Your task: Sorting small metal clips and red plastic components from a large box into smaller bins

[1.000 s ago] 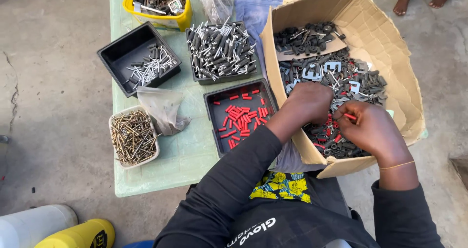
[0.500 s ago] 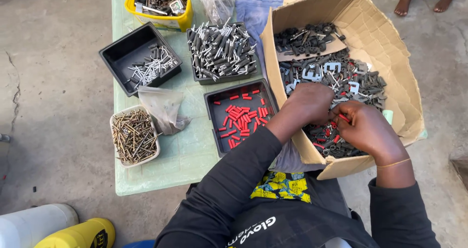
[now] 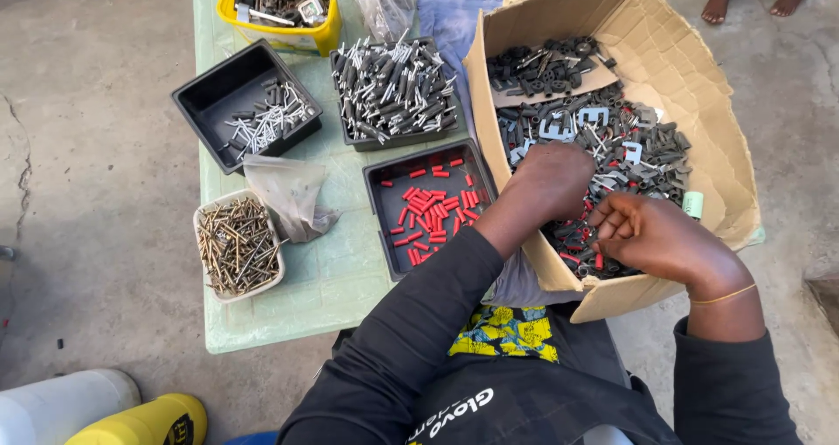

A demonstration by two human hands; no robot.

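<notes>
both hands work inside a creased cardboard box heaped with small dark grey and silver metal parts. the left hand is curled knuckles-up on the heap; what its fingers hold cannot be told. the right hand has bent fingers pinched narrow beside a little red sleeve. just left of the box, a black tray holds more red sleeves.

Left hand fingertips buried among parts in cardboard box; grip unreadable; white bottle cut off.
</notes>
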